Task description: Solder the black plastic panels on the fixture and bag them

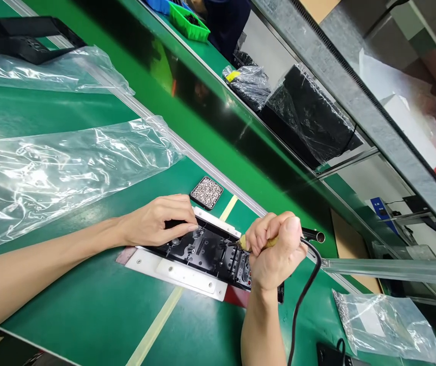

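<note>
A long black plastic housing (202, 249) with ribs and small posts lies between white fixture strips (175, 272) on the green bench. My right hand (277, 246) is closed around the yellow handle of a corded soldering iron (243, 243), which points down into the housing. Its tip meets the ribbed area, though the exact contact is too small to see. Over the housing's left end, my left hand (164, 221) has curled fingers, thumb and forefinger pinched together. Whatever they hold is hidden. Just beyond it sits a small square tray (207, 192) full of tiny metal pieces.
Clear plastic bags (68, 173) cover the bench's left side, with a black part (30, 38) behind them. A black cord (304, 295) hangs from the iron. Another bag (389, 325) lies at right. A metal rail (202, 162) edges the bench; a green bin (189, 21) stands beyond.
</note>
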`<control>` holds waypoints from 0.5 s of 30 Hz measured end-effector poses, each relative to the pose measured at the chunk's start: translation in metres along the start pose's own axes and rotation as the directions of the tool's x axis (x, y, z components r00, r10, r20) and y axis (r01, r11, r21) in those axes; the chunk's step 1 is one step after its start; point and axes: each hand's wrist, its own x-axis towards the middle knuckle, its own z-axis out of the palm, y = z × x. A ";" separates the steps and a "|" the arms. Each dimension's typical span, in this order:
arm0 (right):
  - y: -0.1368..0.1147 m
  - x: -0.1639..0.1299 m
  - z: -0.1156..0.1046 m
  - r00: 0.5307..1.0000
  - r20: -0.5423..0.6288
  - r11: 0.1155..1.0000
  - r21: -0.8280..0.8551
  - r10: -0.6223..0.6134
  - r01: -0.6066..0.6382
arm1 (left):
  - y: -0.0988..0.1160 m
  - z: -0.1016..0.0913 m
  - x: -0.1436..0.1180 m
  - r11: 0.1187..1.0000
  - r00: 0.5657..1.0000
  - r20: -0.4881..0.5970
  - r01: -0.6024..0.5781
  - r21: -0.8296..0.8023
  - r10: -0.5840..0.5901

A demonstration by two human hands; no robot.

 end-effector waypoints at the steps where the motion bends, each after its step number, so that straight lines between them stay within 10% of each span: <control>1: 0.000 0.000 0.000 1.000 0.001 1.000 -0.004 -0.004 0.004 | 0.000 0.000 0.000 1.000 1.000 -0.002 -0.002 0.003 0.002; 15: -0.001 0.001 0.001 0.999 -0.007 0.999 -0.038 -0.036 0.036 | 0.002 0.000 0.002 1.000 1.000 -0.010 0.019 0.003 -0.019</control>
